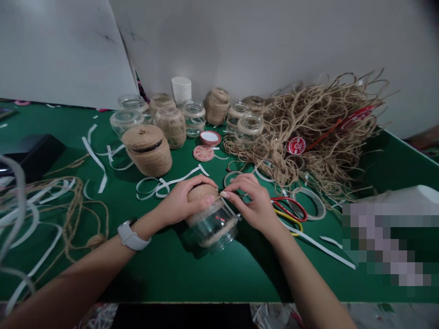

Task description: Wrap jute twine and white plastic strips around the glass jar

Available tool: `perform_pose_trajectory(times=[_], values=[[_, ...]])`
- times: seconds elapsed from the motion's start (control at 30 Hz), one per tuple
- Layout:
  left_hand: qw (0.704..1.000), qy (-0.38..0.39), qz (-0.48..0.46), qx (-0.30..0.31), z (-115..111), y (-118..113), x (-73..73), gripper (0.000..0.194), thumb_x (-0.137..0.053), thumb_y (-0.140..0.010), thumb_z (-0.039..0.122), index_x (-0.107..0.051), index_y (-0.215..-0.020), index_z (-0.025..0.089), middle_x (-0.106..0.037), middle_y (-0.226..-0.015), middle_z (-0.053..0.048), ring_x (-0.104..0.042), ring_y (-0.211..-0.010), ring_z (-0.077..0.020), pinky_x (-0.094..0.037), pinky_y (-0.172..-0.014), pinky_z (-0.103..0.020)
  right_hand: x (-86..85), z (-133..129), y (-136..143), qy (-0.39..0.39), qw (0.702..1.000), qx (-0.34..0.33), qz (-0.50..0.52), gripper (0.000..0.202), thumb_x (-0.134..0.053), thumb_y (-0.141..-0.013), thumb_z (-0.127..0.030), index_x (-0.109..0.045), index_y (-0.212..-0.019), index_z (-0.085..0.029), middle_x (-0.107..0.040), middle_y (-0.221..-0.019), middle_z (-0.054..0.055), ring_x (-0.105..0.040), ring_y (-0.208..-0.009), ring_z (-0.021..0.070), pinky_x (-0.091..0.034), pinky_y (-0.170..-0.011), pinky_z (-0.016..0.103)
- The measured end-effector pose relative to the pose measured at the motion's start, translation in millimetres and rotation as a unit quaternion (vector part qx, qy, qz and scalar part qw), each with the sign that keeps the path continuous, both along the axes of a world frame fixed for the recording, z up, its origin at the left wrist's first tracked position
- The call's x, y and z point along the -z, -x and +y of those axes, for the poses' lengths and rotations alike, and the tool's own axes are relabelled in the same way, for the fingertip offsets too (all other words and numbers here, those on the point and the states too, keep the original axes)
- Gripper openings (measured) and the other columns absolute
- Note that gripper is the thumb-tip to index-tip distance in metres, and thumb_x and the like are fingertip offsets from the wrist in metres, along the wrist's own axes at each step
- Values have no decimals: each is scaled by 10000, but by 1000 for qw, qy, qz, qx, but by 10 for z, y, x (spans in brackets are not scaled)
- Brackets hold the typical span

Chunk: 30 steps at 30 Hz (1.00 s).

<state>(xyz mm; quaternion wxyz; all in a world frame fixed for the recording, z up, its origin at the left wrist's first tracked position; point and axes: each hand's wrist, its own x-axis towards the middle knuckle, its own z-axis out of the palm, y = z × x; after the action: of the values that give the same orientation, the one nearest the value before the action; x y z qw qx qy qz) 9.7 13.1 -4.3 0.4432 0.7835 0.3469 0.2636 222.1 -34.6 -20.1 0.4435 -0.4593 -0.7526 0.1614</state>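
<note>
A glass jar [212,227] lies tilted on the green table, its mouth toward the front edge and its base end wrapped in brown twine. My left hand [187,201] wraps round the twine-covered end, thumb on top. At the jar's upper right side my right hand [248,198] pinches the end of a piece of twine [218,197] between thumb and fingers. A pale strip runs down the jar's side near the right fingertips. The jar's underside is hidden.
Behind stand a twine-wrapped lidded jar [147,153], several glass jars and stacked white cups [181,90]. A large twine heap [308,119] fills the back right. Scissors [291,210] and a tape roll [310,204] lie right; loose twine and white strips [94,160] lie left.
</note>
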Motion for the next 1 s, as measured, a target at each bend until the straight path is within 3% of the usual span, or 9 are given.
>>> perform_pose_trajectory(times=[0.43, 0.77, 1.0], values=[[996, 53, -27, 66, 9, 34, -36, 350, -577, -806, 383, -669, -1088, 198, -693, -1119, -59, -643, -1032, -268, -469, -948, -392, -24, -47, 7, 34, 999, -15, 14, 91, -719, -867, -235, -693, -780, -233, -703, -778, 34, -607, -920, 227, -519, -807, 376], [996, 60, -57, 36, -15, 11, 38, 307, -643, -806, 401, -658, -1001, 164, -670, -1006, -57, -634, -958, -251, -486, -869, -368, 2, -48, 15, 42, 999, -29, 10, 96, -695, -883, -238, -669, -791, -232, -691, -789, 30, -592, -906, 216, -501, -813, 368], [995, 6, -98, -7, -55, -17, 83, 253, -648, -840, 372, -638, -997, 173, -665, -1014, -60, -632, -971, -241, -480, -900, -376, 13, -29, 27, 47, 999, -23, -7, 73, -627, -935, -239, -667, -876, -229, -703, -844, 45, -588, -906, 220, -501, -818, 377]])
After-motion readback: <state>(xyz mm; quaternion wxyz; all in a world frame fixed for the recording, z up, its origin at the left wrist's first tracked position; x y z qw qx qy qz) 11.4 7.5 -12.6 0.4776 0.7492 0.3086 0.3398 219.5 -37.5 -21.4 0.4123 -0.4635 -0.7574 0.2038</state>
